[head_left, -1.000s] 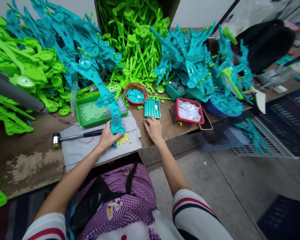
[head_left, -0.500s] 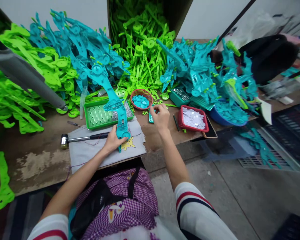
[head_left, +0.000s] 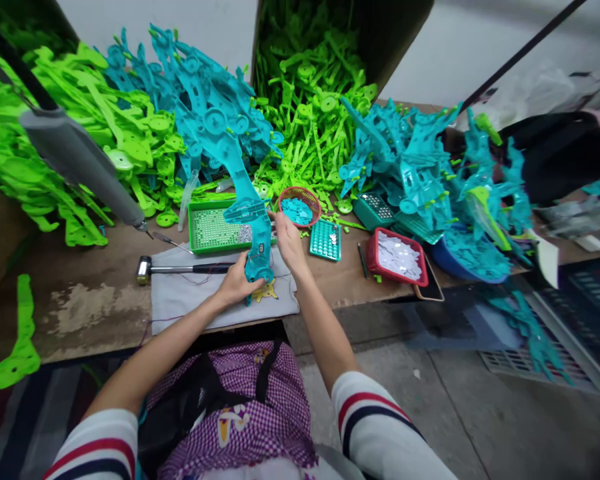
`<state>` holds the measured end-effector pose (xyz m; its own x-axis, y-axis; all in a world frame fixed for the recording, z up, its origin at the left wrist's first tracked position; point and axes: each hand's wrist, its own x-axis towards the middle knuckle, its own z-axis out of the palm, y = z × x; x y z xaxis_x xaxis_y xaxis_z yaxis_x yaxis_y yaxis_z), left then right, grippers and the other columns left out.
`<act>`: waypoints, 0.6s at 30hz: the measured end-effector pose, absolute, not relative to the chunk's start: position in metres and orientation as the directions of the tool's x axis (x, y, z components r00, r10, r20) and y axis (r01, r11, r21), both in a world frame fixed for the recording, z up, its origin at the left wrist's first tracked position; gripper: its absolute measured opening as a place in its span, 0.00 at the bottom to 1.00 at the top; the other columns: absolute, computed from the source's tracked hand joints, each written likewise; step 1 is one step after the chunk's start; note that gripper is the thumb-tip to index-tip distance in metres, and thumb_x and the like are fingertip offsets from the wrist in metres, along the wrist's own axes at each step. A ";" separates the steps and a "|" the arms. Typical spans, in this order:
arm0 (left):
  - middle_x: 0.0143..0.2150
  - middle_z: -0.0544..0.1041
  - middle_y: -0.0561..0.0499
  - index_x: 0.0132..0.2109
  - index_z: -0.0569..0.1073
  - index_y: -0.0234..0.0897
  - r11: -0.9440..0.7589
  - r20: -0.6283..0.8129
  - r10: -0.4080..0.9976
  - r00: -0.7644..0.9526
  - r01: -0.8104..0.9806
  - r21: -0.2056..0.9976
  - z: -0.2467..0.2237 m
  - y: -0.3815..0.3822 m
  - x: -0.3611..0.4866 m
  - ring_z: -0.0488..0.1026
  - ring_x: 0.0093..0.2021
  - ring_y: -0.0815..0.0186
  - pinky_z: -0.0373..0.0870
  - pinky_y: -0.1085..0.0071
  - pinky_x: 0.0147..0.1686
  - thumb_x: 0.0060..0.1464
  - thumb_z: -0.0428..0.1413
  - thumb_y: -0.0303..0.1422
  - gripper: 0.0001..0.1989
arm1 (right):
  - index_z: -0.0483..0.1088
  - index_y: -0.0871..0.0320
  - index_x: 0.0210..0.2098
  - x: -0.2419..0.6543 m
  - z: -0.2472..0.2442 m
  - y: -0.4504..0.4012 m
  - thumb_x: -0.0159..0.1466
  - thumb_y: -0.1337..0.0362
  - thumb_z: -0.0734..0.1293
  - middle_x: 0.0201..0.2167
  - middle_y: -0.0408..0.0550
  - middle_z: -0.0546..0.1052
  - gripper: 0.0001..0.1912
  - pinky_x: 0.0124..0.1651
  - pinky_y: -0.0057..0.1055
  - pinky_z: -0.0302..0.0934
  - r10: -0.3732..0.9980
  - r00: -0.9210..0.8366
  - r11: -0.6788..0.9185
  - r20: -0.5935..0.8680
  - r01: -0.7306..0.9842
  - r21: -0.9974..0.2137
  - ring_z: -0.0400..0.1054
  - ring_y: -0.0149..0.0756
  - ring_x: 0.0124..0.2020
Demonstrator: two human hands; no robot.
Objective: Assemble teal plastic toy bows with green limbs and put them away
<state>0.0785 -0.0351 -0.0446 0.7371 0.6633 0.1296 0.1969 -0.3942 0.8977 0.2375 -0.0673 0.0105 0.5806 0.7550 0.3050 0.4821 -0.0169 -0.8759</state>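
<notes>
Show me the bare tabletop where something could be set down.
The widest bare patch of brown tabletop lies between the grey cloth and the single lime-green plastic piece. A smaller one lies below the dimpled turquoise tray, left of the thin dark stick. Heaped lime-green parts and turquoise plastic parts crowd the back; the left hand crowds the cloth.

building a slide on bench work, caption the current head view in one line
Left hand holding a teal plastic part over grey cloth, right hand close beside it, green pieces heaped behind.

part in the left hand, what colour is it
The part is turquoise, best seen in the head view.
</notes>
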 end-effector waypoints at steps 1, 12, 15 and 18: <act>0.43 0.78 0.47 0.55 0.64 0.36 -0.401 0.140 0.658 0.740 0.188 0.897 -0.046 -0.035 0.078 0.78 0.40 0.58 0.74 0.64 0.41 0.42 0.64 0.36 0.32 | 0.75 0.57 0.44 0.226 0.011 -0.077 0.68 0.41 0.52 0.37 0.50 0.79 0.31 0.46 0.36 0.68 0.762 0.587 0.014 0.274 0.407 -0.913 0.73 0.37 0.40; 0.52 0.73 0.40 0.60 0.63 0.37 -0.670 0.537 0.543 0.646 -0.052 0.741 -0.059 -0.035 0.076 0.72 0.53 0.48 0.67 0.51 0.53 0.40 0.64 0.48 0.41 | 0.74 0.58 0.39 0.154 0.025 -0.092 0.58 0.48 0.66 0.32 0.45 0.77 0.20 0.39 0.30 0.63 0.459 0.885 0.114 0.080 0.031 -0.993 0.67 0.32 0.33; 0.55 0.69 0.37 0.62 0.62 0.37 -0.749 0.646 0.504 0.573 -0.084 0.658 -0.061 -0.030 0.068 0.68 0.56 0.47 0.63 0.51 0.56 0.42 0.62 0.53 0.43 | 0.74 0.58 0.34 0.151 0.035 -0.096 0.57 0.49 0.68 0.26 0.40 0.73 0.17 0.34 0.27 0.59 0.452 0.891 0.178 0.047 -0.039 -0.983 0.63 0.29 0.28; 0.61 0.65 0.34 0.66 0.59 0.36 -0.740 0.627 0.480 0.614 -0.101 0.665 -0.055 -0.024 0.059 0.62 0.62 0.44 0.55 0.50 0.60 0.44 0.57 0.61 0.49 | 0.72 0.57 0.30 0.154 0.038 -0.111 0.54 0.51 0.70 0.24 0.38 0.71 0.15 0.33 0.26 0.58 0.383 0.924 0.263 -0.009 -0.118 -0.958 0.61 0.27 0.27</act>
<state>0.0588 -0.0242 -0.0549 0.6143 0.4798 0.6265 -0.1011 -0.7396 0.6654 0.1538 -0.1108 0.0385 0.9236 0.3834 -0.0089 -0.1184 0.2629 -0.9575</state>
